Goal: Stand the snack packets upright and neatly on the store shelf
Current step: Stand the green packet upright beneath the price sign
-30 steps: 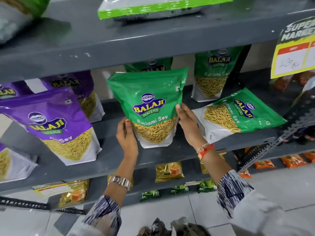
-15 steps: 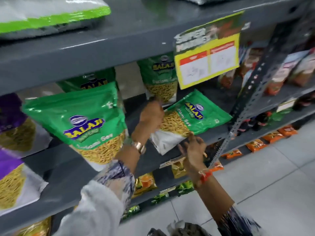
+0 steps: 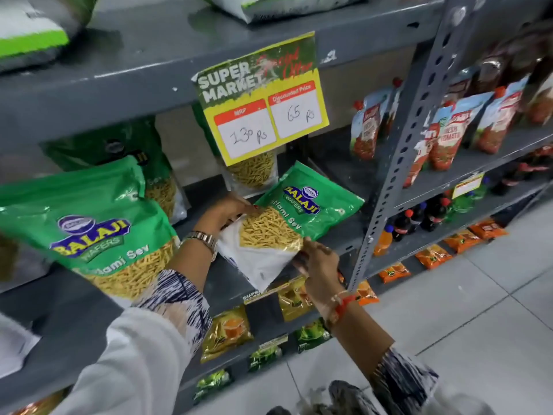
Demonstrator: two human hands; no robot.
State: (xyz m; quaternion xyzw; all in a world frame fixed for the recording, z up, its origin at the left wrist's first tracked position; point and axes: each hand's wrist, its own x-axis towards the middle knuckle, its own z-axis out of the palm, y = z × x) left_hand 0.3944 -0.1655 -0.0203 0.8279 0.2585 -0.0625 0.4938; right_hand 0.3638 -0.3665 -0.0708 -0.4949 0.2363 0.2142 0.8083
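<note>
A green Ratlami Sev packet [image 3: 294, 214] lies flat and slanted on the grey shelf [image 3: 338, 235], its white bottom hanging over the front edge. My left hand [image 3: 230, 209] grips its upper left edge. My right hand [image 3: 317, 260] holds its lower right corner by the front edge. To the left, another green Sev packet [image 3: 95, 223] stands upright at the shelf front. Two more green packets [image 3: 119, 151] stand upright at the back, one partly hidden behind a price sign.
A yellow price sign [image 3: 263, 106] hangs from the shelf above. A perforated grey upright [image 3: 398, 163] borders the bay on the right, with tomato pouches [image 3: 446, 136] beyond. Small sachets [image 3: 227, 330] and bottles [image 3: 419, 220] fill the lower shelves. Tiled floor lies at the right.
Both hands left the upright green packet, moved right and took hold of the lying packet. My view shifted right, bringing the price sign and upright into the centre.
</note>
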